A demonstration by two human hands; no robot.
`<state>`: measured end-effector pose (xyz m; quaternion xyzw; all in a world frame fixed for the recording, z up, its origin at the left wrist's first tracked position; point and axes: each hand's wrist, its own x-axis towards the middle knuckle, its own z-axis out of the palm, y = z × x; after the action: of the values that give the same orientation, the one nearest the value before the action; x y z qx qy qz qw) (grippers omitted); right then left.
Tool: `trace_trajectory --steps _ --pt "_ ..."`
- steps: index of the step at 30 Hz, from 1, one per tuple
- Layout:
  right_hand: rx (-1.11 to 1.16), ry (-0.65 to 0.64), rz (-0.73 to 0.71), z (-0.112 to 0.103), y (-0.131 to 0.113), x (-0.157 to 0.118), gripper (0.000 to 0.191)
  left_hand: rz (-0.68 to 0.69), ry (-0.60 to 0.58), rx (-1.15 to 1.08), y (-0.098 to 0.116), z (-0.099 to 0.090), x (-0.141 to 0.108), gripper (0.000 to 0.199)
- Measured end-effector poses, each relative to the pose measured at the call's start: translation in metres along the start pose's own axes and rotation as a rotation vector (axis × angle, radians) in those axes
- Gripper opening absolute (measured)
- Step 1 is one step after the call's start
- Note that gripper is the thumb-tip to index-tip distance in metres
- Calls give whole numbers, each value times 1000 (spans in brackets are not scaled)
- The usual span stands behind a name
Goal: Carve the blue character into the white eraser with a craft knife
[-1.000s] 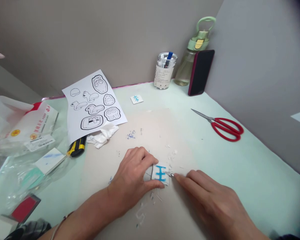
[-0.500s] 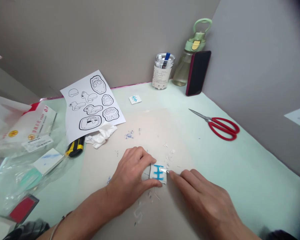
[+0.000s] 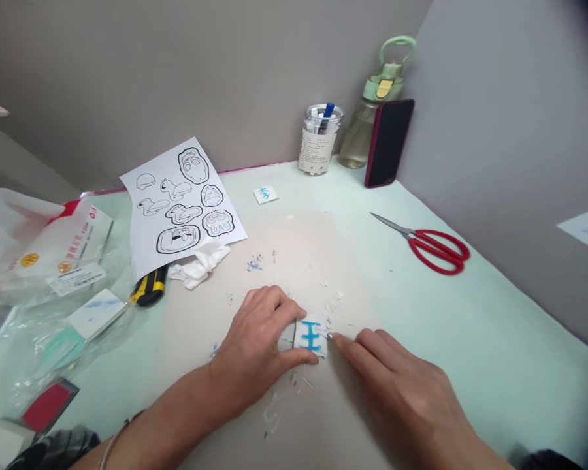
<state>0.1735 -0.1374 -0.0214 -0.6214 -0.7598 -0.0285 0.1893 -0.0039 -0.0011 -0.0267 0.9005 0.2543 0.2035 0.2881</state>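
Note:
Between the thumb and fingers of my left hand [image 3: 255, 349] sits a small white carving block [image 3: 302, 334], pinned on a beige board [image 3: 294, 261]. Its top bears a blue character of crossing strokes. My right hand [image 3: 396, 375] is closed around a slim carving knife [image 3: 329, 336]; only its metal front end shows, at the block's right edge, and the handle is hidden under the fingers. White shavings [image 3: 333, 303] lie just beyond the block, and blue crumbs [image 3: 255, 262] are scattered farther off.
A second white block [image 3: 265, 194] with a blue character lies behind the board. Red-handled scissors [image 3: 438, 251] rest at right. A pen jar [image 3: 316, 140], bottle [image 3: 362, 124] and phone [image 3: 389, 143] stand at the back. Left are a printed sheet [image 3: 149, 251], tissue [image 3: 200, 264], utility knife [image 3: 149, 287] and red ink pad [image 3: 49, 406].
The knife's tip has drawn back slightly to the right, off the blue strokes toward the block's edge. My left hand keeps its hold on the block.

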Motion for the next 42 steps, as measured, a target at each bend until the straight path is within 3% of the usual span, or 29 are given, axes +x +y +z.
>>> trace_trajectory --steps 19,29,42 --pt "-58 -37 -3 -1 3 -1 30 1 2 -16 -2 0 0 41" --pt "-84 48 -74 3 2 -1 33 -5 -16 -13 -1 -1 1 40" --pt "-28 77 -40 6 4 -12 43 -3 -8 -2 -3 -1 0 41"
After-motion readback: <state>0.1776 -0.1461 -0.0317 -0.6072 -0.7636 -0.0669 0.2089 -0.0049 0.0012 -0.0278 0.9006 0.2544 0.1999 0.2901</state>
